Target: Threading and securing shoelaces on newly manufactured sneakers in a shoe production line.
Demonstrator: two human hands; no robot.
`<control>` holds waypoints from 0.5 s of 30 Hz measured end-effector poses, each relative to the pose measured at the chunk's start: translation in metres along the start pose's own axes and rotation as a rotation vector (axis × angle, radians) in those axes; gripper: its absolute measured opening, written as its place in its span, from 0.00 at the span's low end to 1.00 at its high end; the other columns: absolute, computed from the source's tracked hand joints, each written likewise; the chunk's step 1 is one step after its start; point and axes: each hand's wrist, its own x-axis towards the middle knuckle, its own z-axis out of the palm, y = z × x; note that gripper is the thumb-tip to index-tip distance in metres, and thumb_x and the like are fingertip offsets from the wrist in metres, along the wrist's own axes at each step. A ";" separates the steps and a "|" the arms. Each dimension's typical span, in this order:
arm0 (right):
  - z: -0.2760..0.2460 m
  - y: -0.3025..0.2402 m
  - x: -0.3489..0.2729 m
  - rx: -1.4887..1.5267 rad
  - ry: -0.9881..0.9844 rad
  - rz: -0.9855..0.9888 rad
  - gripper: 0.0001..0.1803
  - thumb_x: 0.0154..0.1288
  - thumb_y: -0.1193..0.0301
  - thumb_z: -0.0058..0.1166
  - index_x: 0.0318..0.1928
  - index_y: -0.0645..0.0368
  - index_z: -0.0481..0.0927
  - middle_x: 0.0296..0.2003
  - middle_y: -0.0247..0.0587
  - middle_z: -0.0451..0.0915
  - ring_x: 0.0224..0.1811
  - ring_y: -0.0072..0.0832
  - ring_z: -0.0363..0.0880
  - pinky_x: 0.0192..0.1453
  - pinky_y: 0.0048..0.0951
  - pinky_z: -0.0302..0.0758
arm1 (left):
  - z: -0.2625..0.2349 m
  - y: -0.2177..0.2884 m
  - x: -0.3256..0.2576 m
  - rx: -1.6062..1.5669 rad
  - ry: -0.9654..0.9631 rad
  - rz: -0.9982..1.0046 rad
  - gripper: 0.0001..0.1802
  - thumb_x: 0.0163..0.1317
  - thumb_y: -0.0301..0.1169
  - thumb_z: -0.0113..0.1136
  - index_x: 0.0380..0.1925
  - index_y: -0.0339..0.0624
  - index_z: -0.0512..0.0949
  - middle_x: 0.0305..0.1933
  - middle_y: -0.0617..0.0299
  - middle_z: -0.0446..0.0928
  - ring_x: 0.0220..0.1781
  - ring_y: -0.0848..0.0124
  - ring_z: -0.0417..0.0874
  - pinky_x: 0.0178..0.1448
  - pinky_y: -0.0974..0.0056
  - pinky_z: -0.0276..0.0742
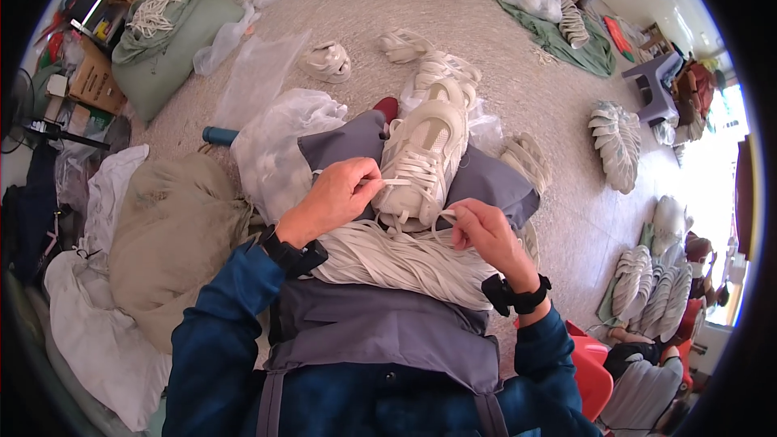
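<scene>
Left hand (336,194) fingers pinched on a flat white shoelace (396,182), pulling it sideways off the left side of a cream sneaker (425,162). Right hand (484,231) fingers curled, gripping the other lace end just right of the shoe's near end. Sneaker rests sole-down on the lap, on a grey apron (380,328), toe pointing far. Bundle of loose white laces (396,259) lies across the lap just near of the shoe, between both wrists. Black wristbands on both wrists, blue sleeves. More cream sneakers (429,61) on the floor beyond the knees; rows of finished pairs (619,146) far right. Clear plastic bags (275,133) left of the knees, tan sack (166,235) further left, green sack with laces (162,32) far left. Red stool (591,368) near right.
</scene>
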 end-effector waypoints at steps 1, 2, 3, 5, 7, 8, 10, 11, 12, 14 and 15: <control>0.000 0.000 0.000 -0.218 -0.007 -0.098 0.11 0.76 0.69 0.55 0.48 0.65 0.80 0.22 0.38 0.77 0.26 0.23 0.78 0.33 0.27 0.74 | 0.000 0.004 0.000 -0.004 0.014 0.014 0.08 0.67 0.28 0.61 0.34 0.33 0.76 0.30 0.54 0.77 0.30 0.62 0.76 0.35 0.59 0.72; -0.001 0.000 -0.001 -0.436 -0.013 -0.194 0.10 0.73 0.69 0.58 0.46 0.64 0.81 0.21 0.42 0.78 0.24 0.28 0.79 0.32 0.29 0.74 | 0.000 0.007 -0.001 -0.009 0.028 0.028 0.09 0.66 0.29 0.62 0.33 0.34 0.76 0.29 0.50 0.77 0.30 0.52 0.78 0.34 0.54 0.72; -0.001 0.000 -0.002 -0.431 -0.006 -0.196 0.10 0.73 0.69 0.58 0.46 0.64 0.81 0.21 0.42 0.78 0.24 0.28 0.79 0.32 0.29 0.74 | 0.001 0.007 -0.001 -0.004 0.023 0.033 0.09 0.66 0.29 0.62 0.33 0.34 0.76 0.29 0.50 0.77 0.30 0.52 0.78 0.34 0.54 0.72; -0.004 -0.001 -0.004 -0.659 0.204 -0.338 0.08 0.68 0.70 0.61 0.42 0.62 0.81 0.22 0.49 0.79 0.24 0.40 0.81 0.31 0.36 0.74 | 0.002 0.005 -0.003 0.002 0.025 0.027 0.08 0.66 0.29 0.62 0.32 0.34 0.76 0.30 0.50 0.77 0.30 0.52 0.79 0.34 0.54 0.72; -0.014 -0.007 -0.012 -0.677 0.229 -0.308 0.08 0.67 0.71 0.62 0.42 0.62 0.81 0.23 0.49 0.80 0.25 0.43 0.81 0.32 0.38 0.75 | 0.000 0.004 -0.005 0.052 0.029 0.030 0.08 0.65 0.28 0.62 0.32 0.35 0.76 0.30 0.50 0.77 0.30 0.52 0.79 0.35 0.53 0.72; -0.022 -0.008 -0.017 -0.698 0.254 -0.273 0.08 0.66 0.71 0.62 0.42 0.61 0.81 0.24 0.50 0.81 0.26 0.46 0.82 0.32 0.40 0.76 | 0.000 0.004 -0.006 0.096 0.033 0.034 0.08 0.65 0.28 0.63 0.32 0.35 0.76 0.30 0.50 0.77 0.31 0.51 0.79 0.35 0.53 0.72; -0.034 -0.005 -0.028 -0.779 0.321 -0.290 0.07 0.66 0.72 0.62 0.40 0.61 0.81 0.24 0.50 0.81 0.26 0.48 0.82 0.32 0.41 0.76 | -0.006 0.005 -0.008 0.146 0.053 0.031 0.07 0.65 0.27 0.63 0.32 0.35 0.76 0.30 0.50 0.77 0.31 0.51 0.79 0.35 0.53 0.73; -0.040 -0.002 -0.034 -0.866 0.390 -0.302 0.06 0.65 0.72 0.61 0.39 0.62 0.81 0.24 0.50 0.81 0.26 0.49 0.82 0.31 0.42 0.76 | -0.007 0.006 -0.008 0.188 0.072 0.031 0.07 0.65 0.27 0.63 0.32 0.35 0.76 0.31 0.50 0.77 0.31 0.50 0.79 0.35 0.53 0.73; -0.048 0.003 -0.040 -0.881 0.366 -0.267 0.05 0.63 0.73 0.62 0.36 0.61 0.82 0.25 0.49 0.81 0.30 0.48 0.83 0.39 0.42 0.77 | -0.006 0.006 -0.006 0.187 0.069 0.031 0.07 0.65 0.27 0.63 0.32 0.35 0.76 0.31 0.50 0.77 0.31 0.50 0.79 0.35 0.53 0.73; -0.060 0.006 -0.049 -0.947 0.328 -0.321 0.04 0.62 0.73 0.62 0.36 0.60 0.83 0.26 0.47 0.82 0.33 0.46 0.83 0.44 0.42 0.76 | -0.005 0.009 -0.002 0.467 0.313 0.369 0.05 0.66 0.25 0.62 0.34 0.35 0.77 0.32 0.56 0.77 0.29 0.63 0.79 0.36 0.62 0.74; -0.065 0.006 -0.054 -1.014 0.286 -0.380 0.03 0.61 0.74 0.62 0.35 0.59 0.83 0.27 0.45 0.82 0.36 0.45 0.83 0.50 0.42 0.75 | 0.000 0.014 -0.003 0.465 0.308 0.368 0.05 0.66 0.25 0.62 0.34 0.35 0.77 0.32 0.56 0.77 0.29 0.63 0.79 0.36 0.62 0.74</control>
